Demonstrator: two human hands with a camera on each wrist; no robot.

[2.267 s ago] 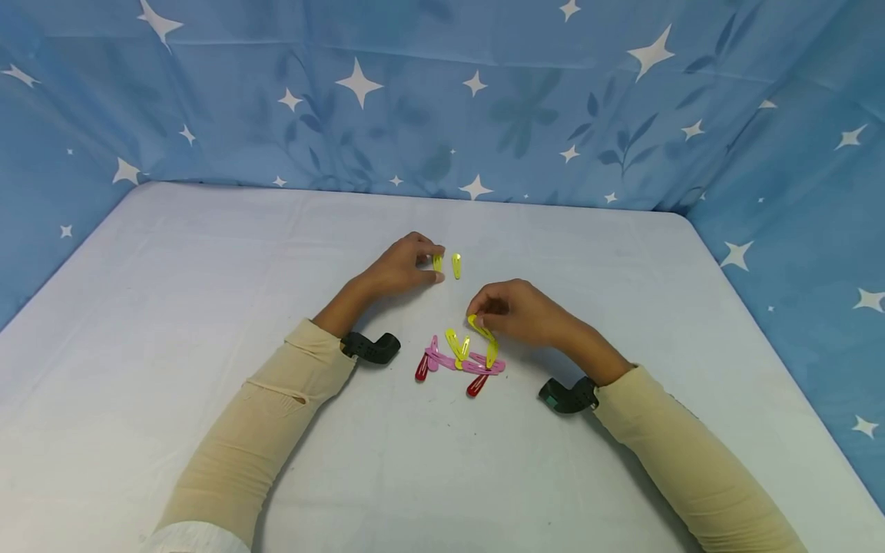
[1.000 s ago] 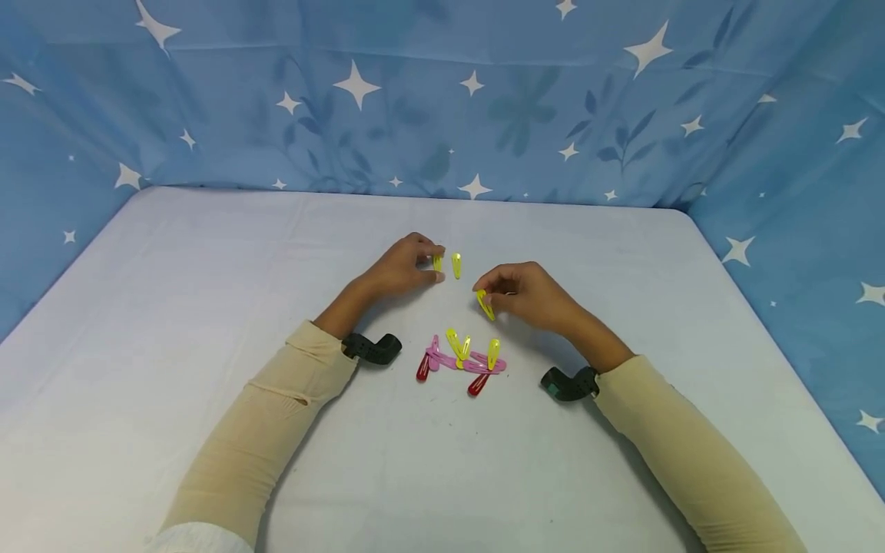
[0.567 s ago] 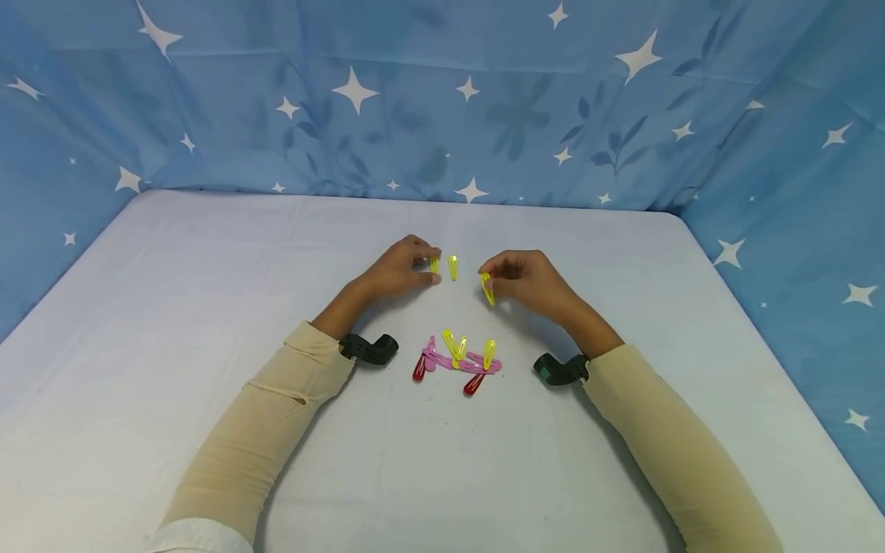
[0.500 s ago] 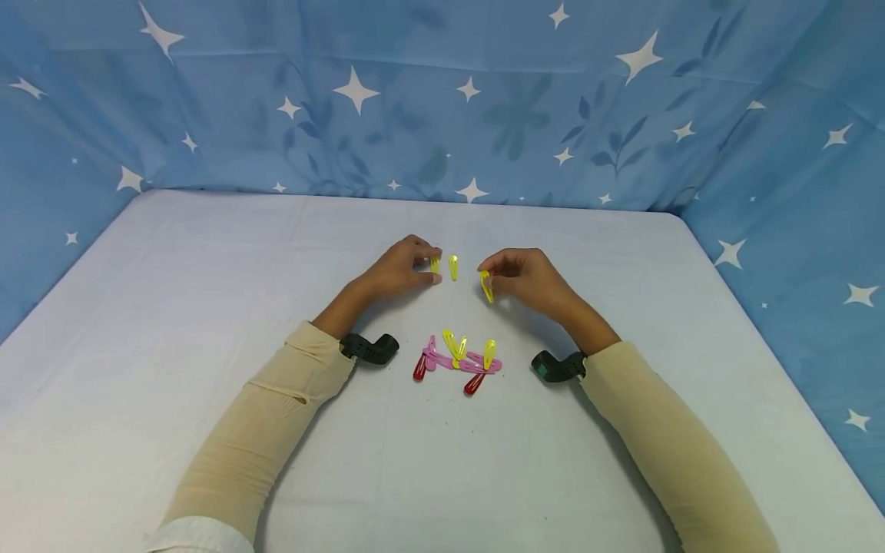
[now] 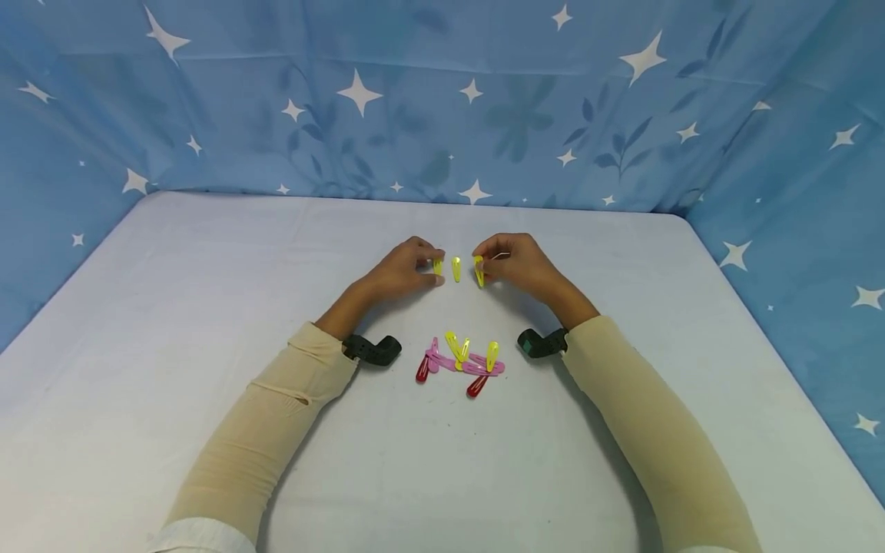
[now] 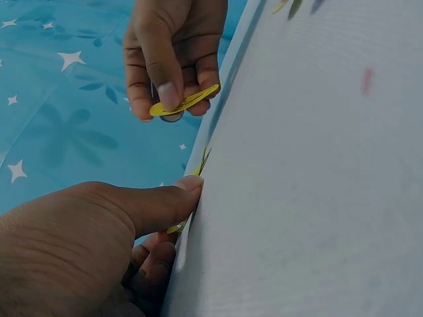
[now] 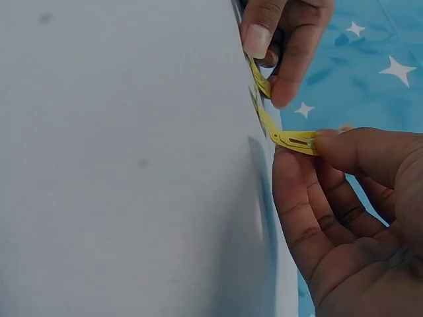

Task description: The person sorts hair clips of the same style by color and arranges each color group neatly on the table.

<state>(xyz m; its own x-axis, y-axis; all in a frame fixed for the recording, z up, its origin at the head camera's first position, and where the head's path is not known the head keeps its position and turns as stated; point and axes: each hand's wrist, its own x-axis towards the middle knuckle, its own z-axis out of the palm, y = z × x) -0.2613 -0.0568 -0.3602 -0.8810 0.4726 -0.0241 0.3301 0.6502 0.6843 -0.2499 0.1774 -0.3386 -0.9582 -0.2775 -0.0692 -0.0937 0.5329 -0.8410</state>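
While the right hand (image 5: 522, 265) pinches a yellow hair clip (image 5: 480, 275) between thumb and fingers, we see the left hand (image 5: 401, 269) holding a second yellow clip (image 5: 438, 266) at its two ends, thumb on the near one, forefinger on the far one. Between the two grips, we find a middle clip (image 5: 456, 269), also yellow, lying apart from both hands on the white table (image 5: 387, 461). Closer to the body than either grip, we make out a small pile: pink clips (image 5: 477, 369) overlapping, loose yellow clips (image 5: 492, 353) across them, red clips (image 5: 422, 370) along the near side. Behind the wrists come beige sleeves (image 5: 276, 415); beyond both hands we have a starry blue curtain (image 5: 415, 130)
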